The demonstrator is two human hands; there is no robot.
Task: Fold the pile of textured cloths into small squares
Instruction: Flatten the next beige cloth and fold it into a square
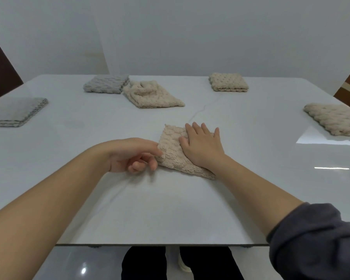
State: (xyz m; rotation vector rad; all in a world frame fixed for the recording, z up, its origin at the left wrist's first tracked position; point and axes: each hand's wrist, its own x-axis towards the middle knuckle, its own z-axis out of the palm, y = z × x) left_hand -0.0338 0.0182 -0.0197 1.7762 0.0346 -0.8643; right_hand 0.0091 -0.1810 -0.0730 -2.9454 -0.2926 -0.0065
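White glossy table (190, 209), faint vein across top. Near centre: folded beige cloth (171, 138). Left edge: folded grey cloth (16, 112). Far left: second grey cloth (106, 83), touching rumpled beige cloth (150, 96). Far right: beige square (227, 81). Right edge: bumpy beige cloth (335, 118).

The right hand (202, 146) lay on the near cloth (173, 158), the left hand (133, 156) at its left edge. Behind lay a loose cloth (152, 97), a folded cloth (106, 84) just left.

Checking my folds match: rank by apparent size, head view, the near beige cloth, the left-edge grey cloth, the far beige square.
1. near beige cloth
2. left-edge grey cloth, cropped
3. far beige square
Nearness inflates the first; true sizes unsure.
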